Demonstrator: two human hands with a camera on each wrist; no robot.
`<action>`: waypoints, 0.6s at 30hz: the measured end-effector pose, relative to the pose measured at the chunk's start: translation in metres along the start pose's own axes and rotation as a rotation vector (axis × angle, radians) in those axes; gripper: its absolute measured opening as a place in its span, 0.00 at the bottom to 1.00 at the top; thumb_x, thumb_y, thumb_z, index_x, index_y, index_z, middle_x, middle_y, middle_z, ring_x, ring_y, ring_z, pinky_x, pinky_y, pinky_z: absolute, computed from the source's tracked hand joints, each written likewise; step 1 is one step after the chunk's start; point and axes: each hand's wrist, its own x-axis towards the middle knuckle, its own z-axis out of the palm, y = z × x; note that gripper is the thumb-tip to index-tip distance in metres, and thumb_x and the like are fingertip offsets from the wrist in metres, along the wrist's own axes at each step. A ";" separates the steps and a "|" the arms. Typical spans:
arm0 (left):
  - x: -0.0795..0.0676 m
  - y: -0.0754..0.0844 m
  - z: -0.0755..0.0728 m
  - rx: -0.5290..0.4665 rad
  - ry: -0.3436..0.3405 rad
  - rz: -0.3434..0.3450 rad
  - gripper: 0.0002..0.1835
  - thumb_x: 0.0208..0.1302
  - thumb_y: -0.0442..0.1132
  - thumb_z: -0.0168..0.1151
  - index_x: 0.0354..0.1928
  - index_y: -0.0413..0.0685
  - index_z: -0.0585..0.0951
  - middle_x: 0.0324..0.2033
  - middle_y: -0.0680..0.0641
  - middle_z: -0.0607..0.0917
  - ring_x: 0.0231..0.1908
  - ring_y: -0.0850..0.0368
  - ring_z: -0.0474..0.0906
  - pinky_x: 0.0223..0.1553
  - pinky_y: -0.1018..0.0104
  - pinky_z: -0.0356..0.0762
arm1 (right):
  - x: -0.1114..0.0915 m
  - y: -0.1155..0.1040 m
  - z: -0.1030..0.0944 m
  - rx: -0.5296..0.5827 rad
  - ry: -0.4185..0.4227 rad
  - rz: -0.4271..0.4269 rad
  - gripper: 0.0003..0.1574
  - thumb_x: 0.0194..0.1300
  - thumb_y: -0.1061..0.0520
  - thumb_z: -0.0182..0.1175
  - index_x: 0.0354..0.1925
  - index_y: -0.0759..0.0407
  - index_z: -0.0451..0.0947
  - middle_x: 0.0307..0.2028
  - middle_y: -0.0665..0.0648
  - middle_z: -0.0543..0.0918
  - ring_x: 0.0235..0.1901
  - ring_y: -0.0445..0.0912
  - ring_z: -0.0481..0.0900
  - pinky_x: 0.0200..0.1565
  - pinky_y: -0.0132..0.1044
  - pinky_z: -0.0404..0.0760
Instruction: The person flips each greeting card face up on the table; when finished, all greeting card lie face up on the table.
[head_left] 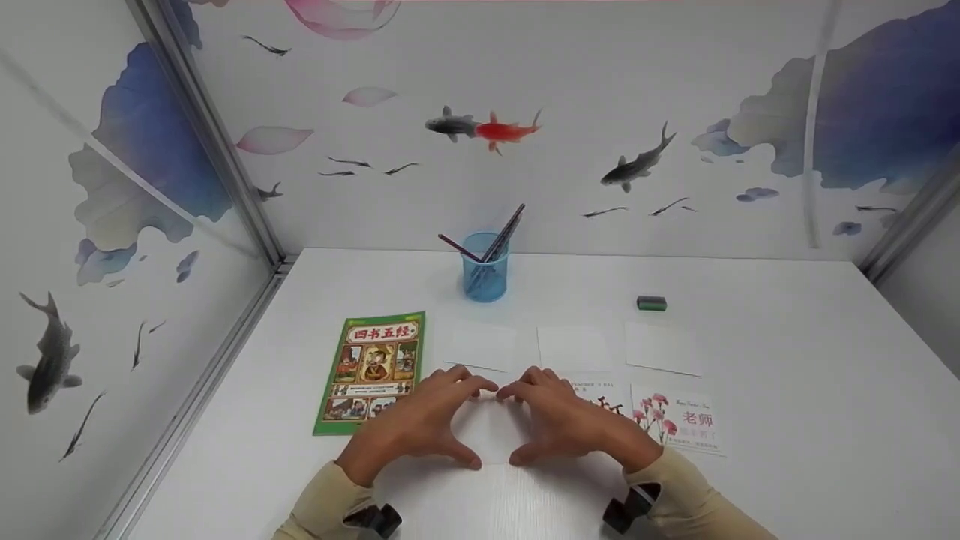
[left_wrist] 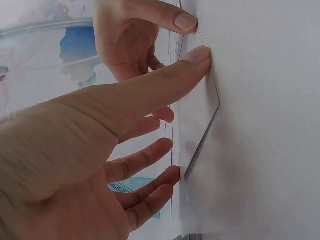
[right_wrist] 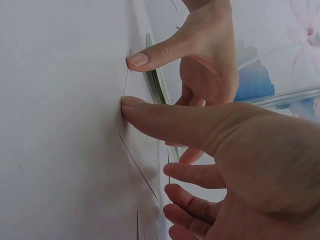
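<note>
On the bench [head_left: 810,420], a green-edged book [head_left: 341,382] lies leftmost. Beside it, the left hand [head_left: 420,416], thumb and fingers apart, touches a blank white card [head_left: 491,435] between both hands. The right hand [head_left: 559,420], likewise spread, thumbs the card's near edge. Rightward lies a flowered card [head_left: 690,431].

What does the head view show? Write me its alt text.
Left hand and right hand touch a white card on a table. A book lies left, two printed cards right; beyond are three blank cards, a cup of pencils and a green block.
</note>
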 end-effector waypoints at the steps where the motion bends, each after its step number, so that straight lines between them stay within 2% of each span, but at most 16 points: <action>1: 0.000 0.000 0.000 0.001 0.001 0.002 0.51 0.48 0.57 0.89 0.74 0.62 0.75 0.59 0.51 0.80 0.61 0.54 0.74 0.70 0.49 0.78 | 0.000 0.000 0.000 -0.001 0.002 0.005 0.52 0.50 0.44 0.87 0.69 0.55 0.79 0.56 0.57 0.76 0.58 0.51 0.69 0.60 0.56 0.72; 5: 0.000 0.002 -0.001 0.025 0.033 0.022 0.50 0.49 0.55 0.89 0.75 0.63 0.76 0.61 0.50 0.79 0.63 0.52 0.73 0.71 0.46 0.76 | 0.002 0.002 0.000 -0.003 0.023 0.015 0.52 0.50 0.42 0.87 0.67 0.57 0.78 0.62 0.59 0.77 0.62 0.53 0.71 0.65 0.61 0.72; 8: 0.002 0.004 0.000 0.032 0.102 0.037 0.45 0.53 0.51 0.88 0.73 0.62 0.77 0.62 0.50 0.80 0.64 0.51 0.73 0.72 0.45 0.74 | 0.003 0.004 -0.003 0.063 0.061 0.008 0.45 0.58 0.46 0.84 0.67 0.58 0.77 0.61 0.57 0.81 0.58 0.51 0.77 0.64 0.55 0.79; 11: 0.006 0.004 0.000 0.019 0.239 0.049 0.37 0.59 0.45 0.85 0.70 0.58 0.78 0.62 0.51 0.82 0.64 0.52 0.74 0.72 0.48 0.76 | 0.004 0.005 -0.007 0.171 0.141 -0.027 0.33 0.67 0.54 0.77 0.66 0.56 0.76 0.55 0.55 0.85 0.47 0.47 0.82 0.52 0.43 0.87; 13: 0.009 0.005 0.001 0.009 0.359 0.050 0.32 0.61 0.42 0.83 0.66 0.57 0.79 0.63 0.52 0.82 0.65 0.53 0.75 0.71 0.52 0.78 | 0.005 0.005 -0.010 0.231 0.211 -0.053 0.30 0.71 0.57 0.74 0.67 0.53 0.76 0.51 0.54 0.85 0.41 0.44 0.83 0.45 0.36 0.88; 16: 0.013 0.006 0.001 -0.022 0.530 0.049 0.27 0.62 0.41 0.83 0.60 0.57 0.81 0.60 0.52 0.82 0.64 0.55 0.76 0.68 0.56 0.81 | 0.005 0.001 -0.013 0.303 0.328 -0.083 0.30 0.73 0.56 0.72 0.69 0.50 0.75 0.49 0.53 0.85 0.35 0.42 0.84 0.41 0.33 0.87; 18: 0.014 0.008 0.001 -0.085 0.587 0.052 0.24 0.62 0.42 0.83 0.57 0.57 0.81 0.57 0.52 0.81 0.61 0.56 0.78 0.64 0.59 0.84 | 0.004 -0.002 -0.014 0.355 0.389 -0.102 0.31 0.74 0.53 0.71 0.71 0.47 0.74 0.49 0.53 0.85 0.34 0.43 0.86 0.40 0.34 0.88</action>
